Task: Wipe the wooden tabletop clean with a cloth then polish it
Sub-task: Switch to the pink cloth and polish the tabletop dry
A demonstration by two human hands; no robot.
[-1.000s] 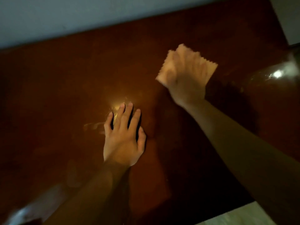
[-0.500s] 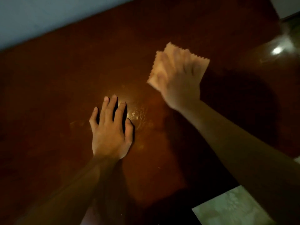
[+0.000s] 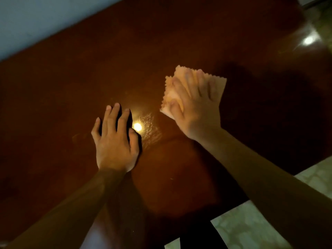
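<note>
A dark reddish-brown wooden tabletop [image 3: 179,42] fills most of the view, glossy, with a bright lamp reflection near its middle. My right hand [image 3: 195,108] lies flat with spread, straight fingers on a pale peach cloth [image 3: 220,87] with zigzag edges, pressing it onto the wood. My left hand [image 3: 115,141] rests palm down on the bare wood, fingers straight, just left of the reflection and holding nothing. A faint streaky sheen shows on the surface between the two hands.
A pale wall [image 3: 45,20] runs along the table's far edge at upper left. Light patterned floor [image 3: 251,229] shows past the near right edge, and a dark table leg [image 3: 197,236] stands at the bottom. A second light glare [image 3: 308,40] sits at upper right.
My right hand has slid the cloth nearer and slightly left across the wood. My left hand stays planted on the table while the view has tilted and shifted.
</note>
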